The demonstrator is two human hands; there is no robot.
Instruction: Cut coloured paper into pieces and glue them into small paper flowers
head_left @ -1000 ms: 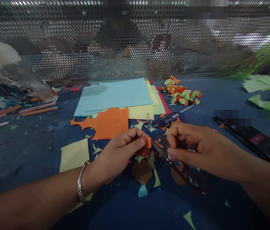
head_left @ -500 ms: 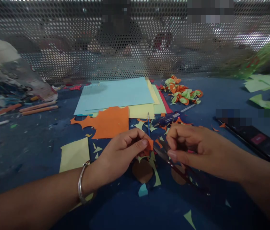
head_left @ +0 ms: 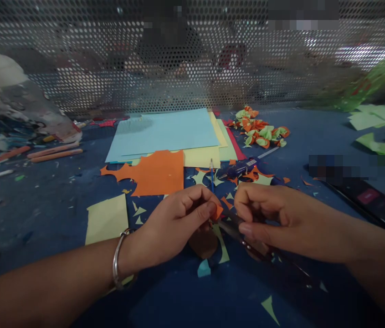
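Note:
My left hand (head_left: 178,223) is closed, with a small orange paper piece (head_left: 217,212) pinched between thumb and forefinger. Curled around dark-handled scissors (head_left: 238,236), my right hand (head_left: 277,218) keeps the blades pointing left, just below and beside that orange piece. Fingers partly hide the scissors, and their handles run down to the right. Under the hands lie a brown disc (head_left: 203,243), a pale green paper strip (head_left: 223,249) and a blue paper scrap (head_left: 204,269). A larger orange sheet (head_left: 160,175) with curved cutouts lies beyond my left hand.
Stacked coloured sheets (head_left: 168,132) lie against a perforated metal screen (head_left: 110,77). Folded orange and green paper pieces (head_left: 264,132) form a pile beside them. A blue glue gun (head_left: 242,168), a phone (head_left: 366,196), a yellow sheet (head_left: 106,218) and orange sticks (head_left: 55,156) also rest on the table.
The orange piece has turned in my left fingers and now shows a pointed corner. The scissors have closed somewhat and tilted, their handles moving lower right.

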